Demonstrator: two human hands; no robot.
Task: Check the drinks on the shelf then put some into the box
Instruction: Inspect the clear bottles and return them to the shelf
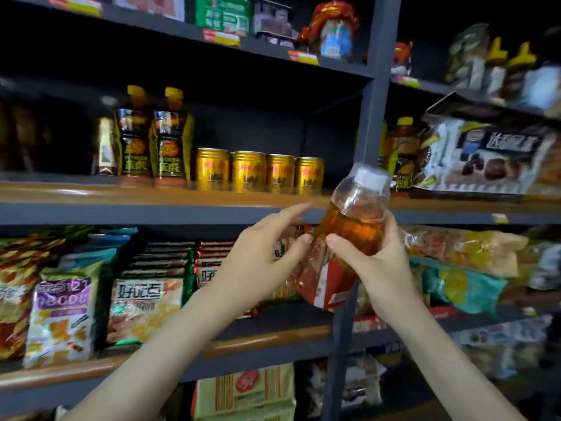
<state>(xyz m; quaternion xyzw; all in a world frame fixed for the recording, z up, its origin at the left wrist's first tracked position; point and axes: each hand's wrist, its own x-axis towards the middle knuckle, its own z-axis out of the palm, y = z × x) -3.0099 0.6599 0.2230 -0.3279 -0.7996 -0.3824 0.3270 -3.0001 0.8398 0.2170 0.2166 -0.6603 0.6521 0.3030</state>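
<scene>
At frame centre the bottle (353, 220) is clear glossy plastic; the cans (258, 171) gleam metallic gold; the shelf edge (121, 196) looks like smooth brown wood.

A clear plastic bottle (352, 220) of amber drink, white-capped and red-labelled low down, leans cap up and rightward in the right hand (382, 268) before the shelf (121, 196), where four gold cans (259, 174) stand upright in a row beside two dark yellow-capped bottles (154, 141).
</scene>
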